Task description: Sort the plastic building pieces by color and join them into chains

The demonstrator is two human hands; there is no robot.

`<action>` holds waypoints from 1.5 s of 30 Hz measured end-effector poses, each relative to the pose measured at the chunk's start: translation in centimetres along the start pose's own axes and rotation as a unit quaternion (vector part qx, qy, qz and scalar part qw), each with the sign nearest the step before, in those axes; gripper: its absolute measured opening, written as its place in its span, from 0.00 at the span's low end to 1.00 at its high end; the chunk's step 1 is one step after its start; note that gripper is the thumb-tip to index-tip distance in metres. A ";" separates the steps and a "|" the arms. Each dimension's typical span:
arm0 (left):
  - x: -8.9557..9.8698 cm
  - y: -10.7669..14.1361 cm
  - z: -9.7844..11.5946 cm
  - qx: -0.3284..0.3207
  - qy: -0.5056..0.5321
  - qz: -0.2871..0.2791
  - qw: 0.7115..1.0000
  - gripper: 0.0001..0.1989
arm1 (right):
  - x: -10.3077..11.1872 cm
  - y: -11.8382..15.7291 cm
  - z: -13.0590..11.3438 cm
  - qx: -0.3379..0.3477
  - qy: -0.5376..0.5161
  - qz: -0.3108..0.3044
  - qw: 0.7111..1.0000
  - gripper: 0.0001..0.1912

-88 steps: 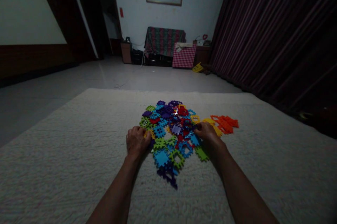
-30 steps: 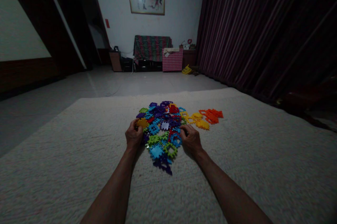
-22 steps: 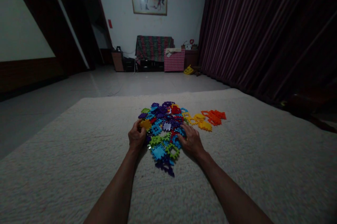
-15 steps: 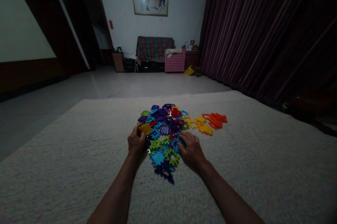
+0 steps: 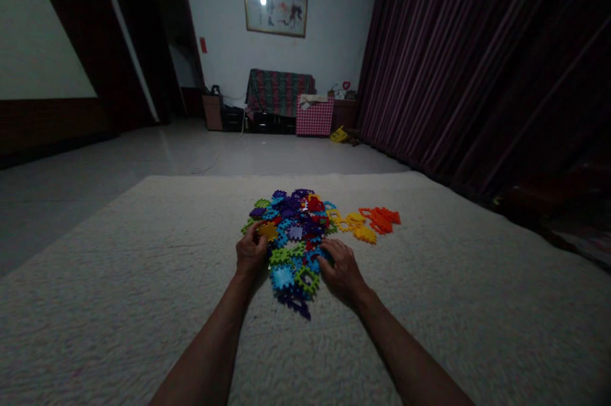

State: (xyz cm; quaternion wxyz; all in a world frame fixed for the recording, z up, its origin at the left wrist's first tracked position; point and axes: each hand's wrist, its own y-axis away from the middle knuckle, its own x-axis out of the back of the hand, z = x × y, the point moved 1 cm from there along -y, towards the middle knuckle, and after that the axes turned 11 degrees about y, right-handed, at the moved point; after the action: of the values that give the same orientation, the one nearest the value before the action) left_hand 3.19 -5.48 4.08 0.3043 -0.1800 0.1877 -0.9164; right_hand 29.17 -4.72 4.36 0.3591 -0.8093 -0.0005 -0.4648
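Note:
A mixed heap of notched plastic building pieces (image 5: 296,233) in purple, blue, green and red lies on the pale quilted cover. At its left edge, my left hand (image 5: 251,251) pinches a yellow notched piece (image 5: 268,231) between thumb and fingers, just above the heap. My right hand (image 5: 342,268) rests at the right edge, thumb and fingers apart, touching or close to a blue piece (image 5: 312,259). Nearest me are a light blue square piece (image 5: 282,277), a green frame piece (image 5: 307,279) and a dark purple triangular piece (image 5: 300,310).
Right of the heap lie several yellow pieces (image 5: 363,233), with orange pieces (image 5: 382,219) beyond them. The quilted cover (image 5: 143,253) spreads on all sides. Past its far edge are a tiled floor (image 5: 267,154), a low cabinet under cloth and a purple curtain (image 5: 429,62).
My left hand has moved slightly to the right with the yellow piece, over the heap. My right hand stays at the heap's right edge. The camera view has shifted a little.

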 end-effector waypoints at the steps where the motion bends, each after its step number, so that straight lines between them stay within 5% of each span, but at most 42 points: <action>1: -0.1 0.0 0.0 -0.001 0.000 -0.001 1.000 0.23 | 0.0 0.1 0.0 0.005 -0.003 0.001 1.000 0.11; 8: -0.4 0.0 -0.2 0.005 -0.009 0.007 1.000 0.24 | 0.1 -1.6 0.1 0.015 -0.020 0.058 0.998 0.10; 15: -0.1 0.1 -0.2 0.019 -0.009 0.007 1.000 0.24 | -2.6 -7.0 -1.6 0.101 0.039 -0.094 0.990 0.19; 22: 0.0 0.4 -0.3 0.011 0.002 0.011 1.000 0.24 | -2.0 -5.3 -2.6 0.117 0.009 -0.131 0.984 0.10; 27: -0.2 0.2 -0.2 -0.001 -0.008 0.013 1.000 0.23 | -1.3 -4.8 -2.1 0.114 -0.027 -0.065 0.991 0.12; 33: -0.6 -0.2 -0.3 -0.016 -0.009 0.019 1.000 0.23 | -2.9 -4.7 1.1 0.038 -0.046 0.033 0.998 0.14; 45: -0.7 -0.4 -0.4 -0.016 -0.051 -0.004 0.999 0.23 | -2.6 -4.5 0.8 0.044 -0.105 0.004 0.993 0.09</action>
State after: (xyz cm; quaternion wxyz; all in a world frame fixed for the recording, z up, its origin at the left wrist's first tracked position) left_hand 3.31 -4.63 3.74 0.3065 -0.2320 0.1855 -0.9043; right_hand 26.78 -0.06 4.72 0.3945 -0.8371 -0.0555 -0.3750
